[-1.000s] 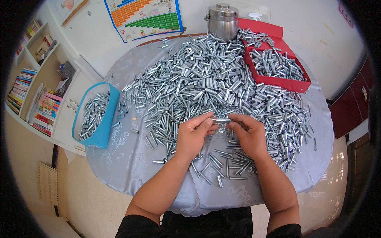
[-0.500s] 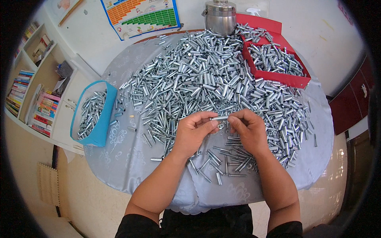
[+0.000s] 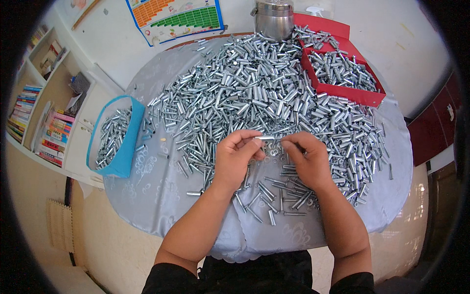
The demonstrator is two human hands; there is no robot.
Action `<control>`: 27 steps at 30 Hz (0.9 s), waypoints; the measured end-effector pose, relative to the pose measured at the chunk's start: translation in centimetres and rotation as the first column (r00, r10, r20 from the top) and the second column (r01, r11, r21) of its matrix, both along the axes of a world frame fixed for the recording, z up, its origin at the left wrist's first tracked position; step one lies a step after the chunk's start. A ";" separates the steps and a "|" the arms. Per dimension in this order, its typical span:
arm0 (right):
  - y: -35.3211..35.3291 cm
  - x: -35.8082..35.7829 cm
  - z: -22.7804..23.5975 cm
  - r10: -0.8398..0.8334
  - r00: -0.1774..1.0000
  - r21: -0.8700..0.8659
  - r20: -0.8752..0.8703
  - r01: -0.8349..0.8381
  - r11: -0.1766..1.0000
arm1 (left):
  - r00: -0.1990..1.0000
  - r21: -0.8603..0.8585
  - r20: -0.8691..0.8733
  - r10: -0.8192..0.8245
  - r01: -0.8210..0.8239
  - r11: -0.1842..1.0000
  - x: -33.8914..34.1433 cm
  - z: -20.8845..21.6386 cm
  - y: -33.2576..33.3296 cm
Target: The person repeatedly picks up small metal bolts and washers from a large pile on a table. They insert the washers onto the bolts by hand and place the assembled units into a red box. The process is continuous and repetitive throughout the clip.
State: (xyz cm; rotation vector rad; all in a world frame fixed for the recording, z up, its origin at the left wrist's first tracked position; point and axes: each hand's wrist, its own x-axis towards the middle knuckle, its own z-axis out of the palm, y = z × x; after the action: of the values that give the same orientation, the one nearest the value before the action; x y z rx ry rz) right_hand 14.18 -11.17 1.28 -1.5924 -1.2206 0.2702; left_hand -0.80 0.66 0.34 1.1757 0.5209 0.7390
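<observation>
Between its thumb and fingers, my left hand [image 3: 236,156] pinches a shiny metal sleeve [image 3: 265,138], held level over the heap. My right hand [image 3: 309,156] is closed in a pinch just beyond the sleeve's right end. Whatever lies between those right fingertips is too small to make out. Small washers [image 3: 274,156] lie below the two hands. Loose bolts [image 3: 281,196] with long shanks are scattered on the cloth between my forearms. A big heap of metal sleeves and bolts [image 3: 245,93] spreads out behind my hands.
A blue fabric bin [image 3: 128,147] holding metal pieces stands at the left. At the back right sits a red box [image 3: 342,94] filled with more, beside a steel pot [image 3: 274,22]. Grey patterned cloth [image 3: 166,196] covers the round table. A bookshelf [image 3: 49,98] stands farther left.
The fingertips of my right hand have drawn slightly right, off the sleeve's end. My left hand keeps hold of the sleeve, which shows more of its length and sits slightly higher.
</observation>
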 end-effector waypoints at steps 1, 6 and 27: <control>0.1 0.2 -0.2 -0.012 0.982 0.027 0.187 0.007 1.000 | 0.999 -0.017 0.018 0.044 -0.043 0.999 0.0 -0.2 0.1; 0.4 0.0 -1.3 0.138 0.878 -0.065 0.459 -0.122 0.990 | 0.995 -0.072 0.022 0.097 -0.095 0.993 0.1 -0.2 0.3; 0.5 -0.6 -1.2 -0.147 0.910 -0.057 -0.387 0.136 0.989 | 0.997 -0.006 -0.060 -0.039 0.039 0.999 0.1 -0.3 -0.1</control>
State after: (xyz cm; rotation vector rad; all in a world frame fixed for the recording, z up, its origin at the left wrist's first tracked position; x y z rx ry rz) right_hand 13.53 -10.64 0.06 -1.5503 -0.7918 0.4888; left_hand -0.66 0.60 0.02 1.2032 0.5476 0.6706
